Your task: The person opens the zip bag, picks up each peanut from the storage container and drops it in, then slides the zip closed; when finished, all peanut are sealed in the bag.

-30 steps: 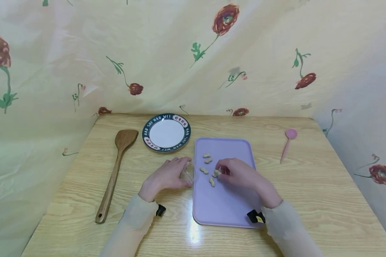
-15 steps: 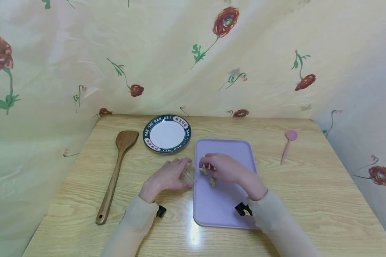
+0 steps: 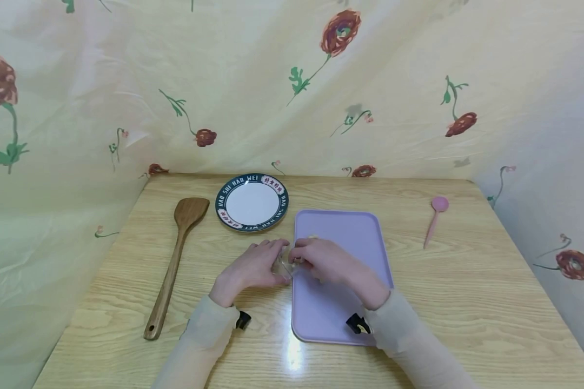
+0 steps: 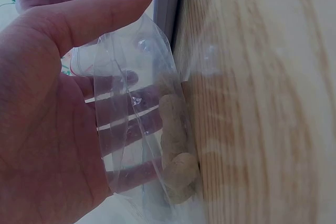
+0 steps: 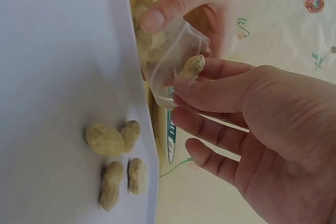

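Note:
My left hand (image 3: pixel 254 265) holds a clear zip bag (image 4: pixel 123 114) upright at the left edge of the purple tray (image 3: pixel 333 319). Thumb and fingers go round the bag, and a few peanuts (image 4: pixel 180 174) lie at its bottom. In the right wrist view, my right hand (image 5: pixel 278 114) pinches a peanut (image 5: pixel 193 66) between thumb and finger, right at the bag's mouth. Whether the peanut is past the rim I cannot tell. Several loose peanuts (image 5: pixel 104 140) lie on the tray, mostly hidden under the right hand in the head view.
A round plate (image 3: pixel 252 204) with a dark patterned rim stands behind the left hand. A wooden spatula (image 3: pixel 175 265) lies at the left of the wooden table (image 3: pixel 467 302). Toward the right lies a small pink spoon (image 3: pixel 439 205). Flowered cloth hangs behind.
Over the tray, my right hand has picked up a peanut and moved left to the bag's mouth. My left hand has stayed in place with the bag.

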Demonstrator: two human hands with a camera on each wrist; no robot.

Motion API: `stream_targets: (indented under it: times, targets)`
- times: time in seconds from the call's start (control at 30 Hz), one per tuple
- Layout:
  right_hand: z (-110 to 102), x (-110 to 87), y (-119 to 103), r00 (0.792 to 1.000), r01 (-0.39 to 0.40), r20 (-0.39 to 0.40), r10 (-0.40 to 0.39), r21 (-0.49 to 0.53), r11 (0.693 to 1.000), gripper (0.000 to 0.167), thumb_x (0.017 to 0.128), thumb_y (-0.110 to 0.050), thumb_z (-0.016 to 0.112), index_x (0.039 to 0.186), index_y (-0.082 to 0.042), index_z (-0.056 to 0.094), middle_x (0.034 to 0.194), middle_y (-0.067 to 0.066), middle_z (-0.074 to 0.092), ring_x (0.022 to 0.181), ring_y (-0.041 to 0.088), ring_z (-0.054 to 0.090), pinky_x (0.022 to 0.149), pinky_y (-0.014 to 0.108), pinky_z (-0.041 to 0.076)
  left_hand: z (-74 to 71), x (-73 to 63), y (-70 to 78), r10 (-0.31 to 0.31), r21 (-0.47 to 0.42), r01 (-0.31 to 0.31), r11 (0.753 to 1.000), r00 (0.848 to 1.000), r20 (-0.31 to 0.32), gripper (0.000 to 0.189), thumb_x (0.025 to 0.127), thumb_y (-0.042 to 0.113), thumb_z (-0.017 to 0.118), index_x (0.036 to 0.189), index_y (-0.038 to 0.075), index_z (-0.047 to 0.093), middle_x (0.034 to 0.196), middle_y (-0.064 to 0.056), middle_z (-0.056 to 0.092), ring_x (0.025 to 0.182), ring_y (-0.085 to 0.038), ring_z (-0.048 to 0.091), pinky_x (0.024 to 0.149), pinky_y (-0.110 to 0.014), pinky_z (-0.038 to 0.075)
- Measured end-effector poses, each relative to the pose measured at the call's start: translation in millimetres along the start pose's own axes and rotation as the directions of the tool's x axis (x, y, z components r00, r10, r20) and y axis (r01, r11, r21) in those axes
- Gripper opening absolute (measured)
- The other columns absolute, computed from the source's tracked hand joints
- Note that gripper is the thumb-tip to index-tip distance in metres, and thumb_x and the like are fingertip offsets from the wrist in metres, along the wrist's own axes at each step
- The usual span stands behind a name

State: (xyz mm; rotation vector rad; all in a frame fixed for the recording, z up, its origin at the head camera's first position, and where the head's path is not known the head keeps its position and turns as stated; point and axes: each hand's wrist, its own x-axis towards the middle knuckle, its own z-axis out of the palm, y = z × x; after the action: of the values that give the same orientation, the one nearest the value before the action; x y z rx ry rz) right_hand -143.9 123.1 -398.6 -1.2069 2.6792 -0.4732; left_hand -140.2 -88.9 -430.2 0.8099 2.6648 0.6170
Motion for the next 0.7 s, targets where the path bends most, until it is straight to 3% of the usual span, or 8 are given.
stream_targets:
  times: [0.37, 0.7]
  targets:
    - [8.9, -1.3, -0.4, 0.999, 0.029, -0.032, -0.03, -0.039, 0.999, 0.027, 0.084, 0.005, 0.072, 0.098, -0.018, 0.072, 0.104, -0.002, 0.064, 0.092, 0.015, 0.059, 0.08, 0.035, 0.052, -0.3, -0.4, 1.7, -0.002, -0.014, 0.002, 1.0, 1.0, -0.001, 0.079, 0.082, 0.041, 0.078, 0.146, 0.01, 0.043, 0.14, -0.007, 0.054, 0.124, -0.024, 0.049, 0.106, -0.051, 0.036]
    - [8.0, -0.8, -3.7, 0.999, 0.011, -0.032, -0.011, -0.005, 1.0, 0.031, 0.083, 0.008, 0.071, 0.104, -0.015, 0.073, 0.106, -0.001, 0.065, 0.098, 0.017, 0.062, 0.084, 0.036, 0.052, -0.3, -0.2, 0.4, -0.005, -0.034, 0.004, 0.999, 1.0, -0.005, 0.079, 0.082, 0.041, 0.078, 0.146, 0.011, 0.043, 0.142, -0.006, 0.053, 0.125, -0.025, 0.049, 0.107, -0.053, 0.035]
